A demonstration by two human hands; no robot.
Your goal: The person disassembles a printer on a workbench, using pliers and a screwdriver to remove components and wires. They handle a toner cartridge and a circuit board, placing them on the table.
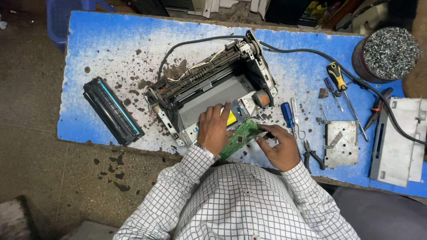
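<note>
A: Where is the green circuit board [240, 137]?

B: At the table's near edge, between the 2 hands. The left hand [213, 129] lies flat over its left end, fingers stretched toward the printer; the right hand [279, 146] pinches its right end.

A: And beyond?

B: The opened printer [213, 84] just behind, a black toner cartridge [113, 111] well to the left, a blue-handled screwdriver [288, 114] right.

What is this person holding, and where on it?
A green circuit board: the right hand pinches its right end; the left hand rests on its left part.
</note>
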